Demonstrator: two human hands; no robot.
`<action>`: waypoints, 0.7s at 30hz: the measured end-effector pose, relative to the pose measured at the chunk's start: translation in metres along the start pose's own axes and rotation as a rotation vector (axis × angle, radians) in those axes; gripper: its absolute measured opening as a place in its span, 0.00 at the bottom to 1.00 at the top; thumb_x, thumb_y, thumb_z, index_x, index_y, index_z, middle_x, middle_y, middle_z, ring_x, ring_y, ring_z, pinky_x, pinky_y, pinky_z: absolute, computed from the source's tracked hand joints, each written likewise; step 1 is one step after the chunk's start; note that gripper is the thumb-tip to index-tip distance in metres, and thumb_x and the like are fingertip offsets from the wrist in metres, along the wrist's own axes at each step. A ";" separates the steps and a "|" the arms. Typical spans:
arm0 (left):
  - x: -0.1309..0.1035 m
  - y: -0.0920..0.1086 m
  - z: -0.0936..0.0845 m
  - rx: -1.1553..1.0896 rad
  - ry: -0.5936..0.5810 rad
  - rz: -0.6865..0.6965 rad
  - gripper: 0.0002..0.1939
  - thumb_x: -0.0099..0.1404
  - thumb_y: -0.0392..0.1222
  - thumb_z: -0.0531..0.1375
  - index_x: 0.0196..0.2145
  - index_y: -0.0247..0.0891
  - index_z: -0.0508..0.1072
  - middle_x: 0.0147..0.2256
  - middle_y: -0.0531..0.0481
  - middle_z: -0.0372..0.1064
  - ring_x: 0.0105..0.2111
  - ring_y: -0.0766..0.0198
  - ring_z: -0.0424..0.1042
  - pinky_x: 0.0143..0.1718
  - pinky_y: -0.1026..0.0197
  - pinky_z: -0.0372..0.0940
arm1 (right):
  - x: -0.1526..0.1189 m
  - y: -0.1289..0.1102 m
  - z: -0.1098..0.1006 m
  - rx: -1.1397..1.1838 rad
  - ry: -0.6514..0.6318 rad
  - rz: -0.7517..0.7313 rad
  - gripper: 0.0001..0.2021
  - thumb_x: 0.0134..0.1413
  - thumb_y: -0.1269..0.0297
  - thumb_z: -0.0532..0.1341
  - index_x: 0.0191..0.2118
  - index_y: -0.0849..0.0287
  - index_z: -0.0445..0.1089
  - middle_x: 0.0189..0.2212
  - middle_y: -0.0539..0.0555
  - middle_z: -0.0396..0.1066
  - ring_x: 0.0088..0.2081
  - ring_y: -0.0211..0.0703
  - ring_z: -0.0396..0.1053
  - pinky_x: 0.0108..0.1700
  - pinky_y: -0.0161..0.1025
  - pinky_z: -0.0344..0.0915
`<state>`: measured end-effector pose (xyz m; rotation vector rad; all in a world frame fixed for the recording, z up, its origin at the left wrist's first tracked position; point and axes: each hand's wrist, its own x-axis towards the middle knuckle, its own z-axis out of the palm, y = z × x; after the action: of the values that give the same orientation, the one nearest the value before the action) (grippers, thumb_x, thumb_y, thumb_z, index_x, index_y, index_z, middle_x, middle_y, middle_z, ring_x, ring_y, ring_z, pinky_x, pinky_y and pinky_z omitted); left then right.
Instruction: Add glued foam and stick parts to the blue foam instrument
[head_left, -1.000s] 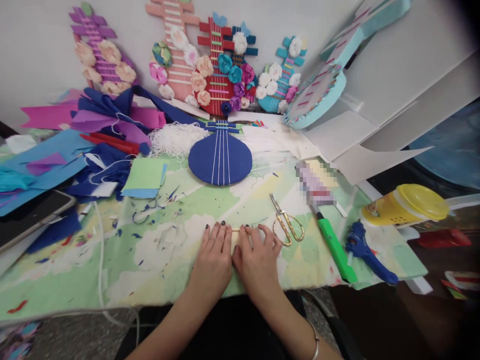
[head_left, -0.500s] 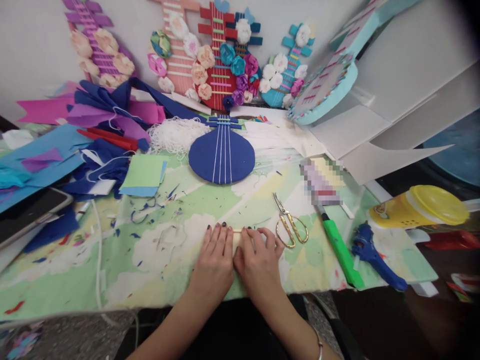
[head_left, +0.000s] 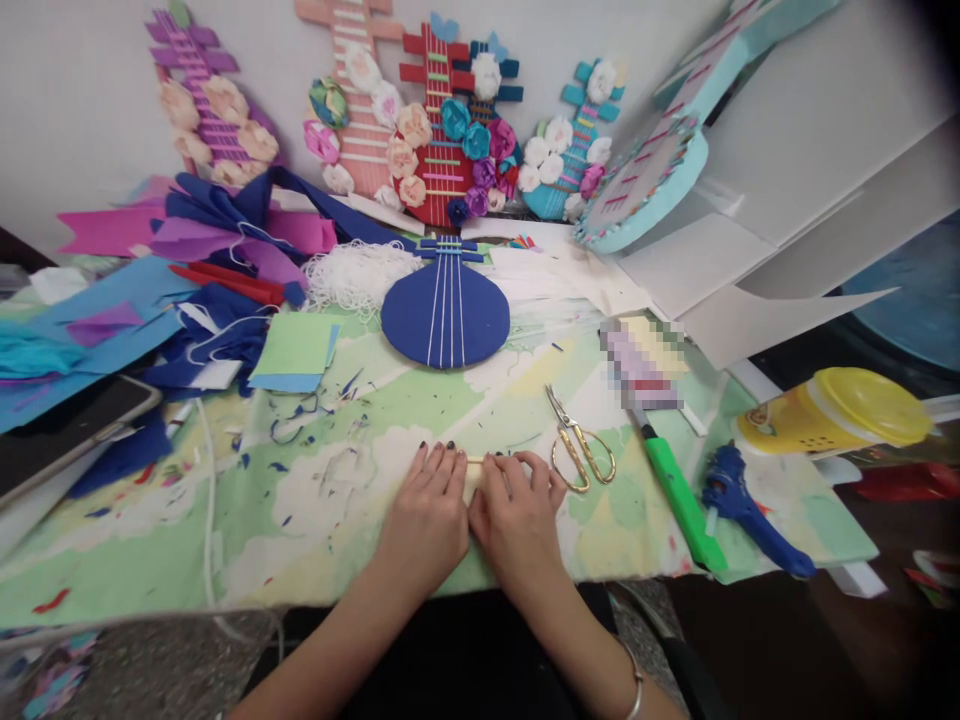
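Observation:
My left hand (head_left: 431, 505) and my right hand (head_left: 519, 505) rest side by side near the table's front edge. Between their fingertips shows a short piece of a thin pale strip (head_left: 475, 460); the fingers of both hands press on it and hide the rest. Gold-handled scissors (head_left: 577, 440) lie just right of my right hand. Beyond my hands is a dark blue lute-shaped piece (head_left: 445, 315) with white strings running down it.
Left lie a phone (head_left: 82, 430), green paper squares (head_left: 296, 350), blue and purple scraps and white string (head_left: 360, 275). Right are a green-handled cutter (head_left: 682, 500), a blue glue gun (head_left: 750, 510) and a yellow cup (head_left: 832, 410). Decorated instruments (head_left: 442, 130) lean at the back.
The view has shifted slightly, so the things at left appear a little further right. Both hands stay at the strip, with the left fingers slightly shifted.

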<state>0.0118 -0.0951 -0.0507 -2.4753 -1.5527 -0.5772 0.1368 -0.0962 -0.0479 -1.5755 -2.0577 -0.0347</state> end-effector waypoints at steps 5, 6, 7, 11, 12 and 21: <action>0.005 -0.006 -0.006 -0.019 -0.029 0.004 0.21 0.58 0.31 0.49 0.46 0.23 0.71 0.45 0.35 0.71 0.47 0.49 0.69 0.53 0.46 0.61 | -0.001 0.008 -0.009 0.216 -0.029 0.052 0.17 0.51 0.68 0.56 0.49 0.62 0.65 0.45 0.60 0.66 0.49 0.55 0.56 0.50 0.54 0.52; 0.005 -0.007 -0.007 -0.021 -0.026 0.004 0.20 0.59 0.31 0.49 0.46 0.23 0.71 0.45 0.35 0.72 0.47 0.50 0.70 0.53 0.46 0.60 | -0.001 0.011 -0.011 0.283 -0.019 0.070 0.18 0.51 0.68 0.56 0.50 0.62 0.64 0.46 0.60 0.65 0.49 0.54 0.56 0.50 0.53 0.53; 0.005 -0.007 -0.007 -0.023 -0.022 0.003 0.20 0.59 0.31 0.49 0.46 0.24 0.71 0.45 0.36 0.72 0.47 0.51 0.70 0.53 0.46 0.60 | -0.001 0.013 -0.012 0.346 -0.006 0.088 0.18 0.51 0.69 0.56 0.50 0.62 0.63 0.45 0.60 0.65 0.49 0.53 0.57 0.51 0.52 0.55; 0.003 -0.007 -0.005 0.011 0.009 0.017 0.19 0.60 0.30 0.49 0.47 0.24 0.70 0.45 0.36 0.72 0.47 0.51 0.70 0.54 0.44 0.58 | -0.003 0.020 -0.015 0.512 0.049 0.139 0.17 0.51 0.73 0.54 0.48 0.59 0.64 0.44 0.58 0.65 0.48 0.49 0.59 0.52 0.50 0.57; 0.002 -0.007 -0.004 0.021 0.014 0.021 0.19 0.60 0.30 0.48 0.47 0.23 0.70 0.45 0.35 0.71 0.47 0.51 0.70 0.54 0.45 0.58 | -0.003 0.021 -0.016 0.544 0.062 0.147 0.17 0.51 0.73 0.54 0.48 0.58 0.65 0.44 0.57 0.66 0.48 0.48 0.60 0.52 0.50 0.57; -0.003 -0.009 -0.002 -0.003 0.043 0.012 0.19 0.63 0.31 0.48 0.49 0.28 0.68 0.48 0.39 0.70 0.49 0.52 0.68 0.56 0.42 0.53 | 0.001 0.029 -0.019 0.782 0.082 0.263 0.12 0.56 0.71 0.53 0.43 0.57 0.70 0.41 0.55 0.70 0.45 0.44 0.66 0.50 0.45 0.61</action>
<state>0.0021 -0.0943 -0.0505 -2.4561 -1.5213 -0.6265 0.1704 -0.0931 -0.0397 -1.2790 -1.4945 0.7001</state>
